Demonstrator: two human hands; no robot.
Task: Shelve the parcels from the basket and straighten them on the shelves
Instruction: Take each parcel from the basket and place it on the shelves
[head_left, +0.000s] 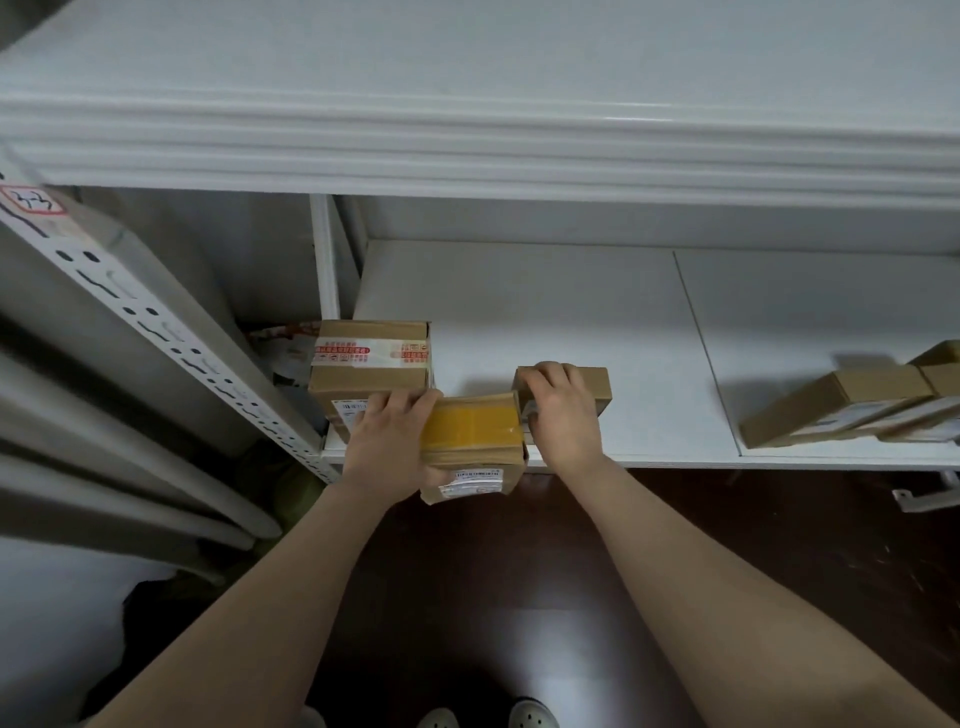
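A cardboard parcel wrapped in yellow tape sits at the front edge of the white shelf, partly overhanging it. My left hand grips its left side. My right hand grips a small flat brown box that lies on the shelf just right of the taped parcel. A larger brown box with red-printed white tape stands at the shelf's left end, touching my left hand's fingers. The basket is not in view.
Several flat brown parcels lie askew at the shelf's right end. A perforated grey upright runs down the left. An upper shelf overhangs. A crumpled bag lies behind the big box. Dark floor lies below.
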